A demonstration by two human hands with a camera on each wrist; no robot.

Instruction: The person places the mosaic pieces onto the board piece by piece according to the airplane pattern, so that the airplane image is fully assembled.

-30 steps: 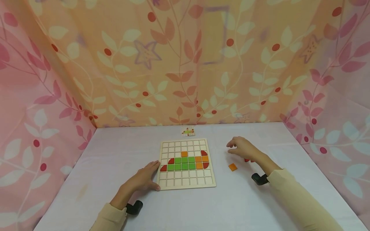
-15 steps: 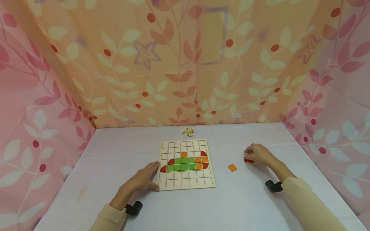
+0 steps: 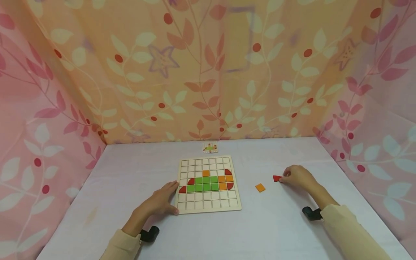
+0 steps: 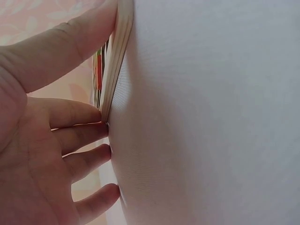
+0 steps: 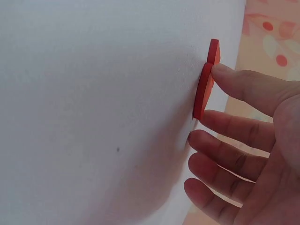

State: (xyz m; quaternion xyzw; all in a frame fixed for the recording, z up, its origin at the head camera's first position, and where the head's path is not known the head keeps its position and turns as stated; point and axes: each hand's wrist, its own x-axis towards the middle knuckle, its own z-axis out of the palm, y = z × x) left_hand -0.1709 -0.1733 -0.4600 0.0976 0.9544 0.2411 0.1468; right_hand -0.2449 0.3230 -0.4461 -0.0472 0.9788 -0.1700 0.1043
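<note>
My left hand (image 3: 161, 200) rests at the left edge of the wooden grid board (image 3: 208, 204), fingers fairly straight, thumb near the front corner. Green squares (image 3: 206, 183), orange squares (image 3: 222, 182) and red rounded tiles (image 3: 230, 186) form a shape on the board. To the right, my right hand (image 3: 298, 177) pinches a red tile (image 5: 202, 92) with a curved edge between thumb and index finger, low at the white tabletop. Another red tile (image 5: 214, 51) lies against it; the hand partly covers the held one in the head view.
A loose orange square (image 3: 260, 187) lies between the board and my right hand. Behind the board is a small picture card (image 3: 210, 147) with a similar pattern. Flowered curtains (image 3: 208, 72) enclose the back and sides of the table (image 3: 208, 238).
My right hand has moved right and down from beside the board to the red tiles, and its thumb and index finger have closed on one. The left hand stays at the board.
</note>
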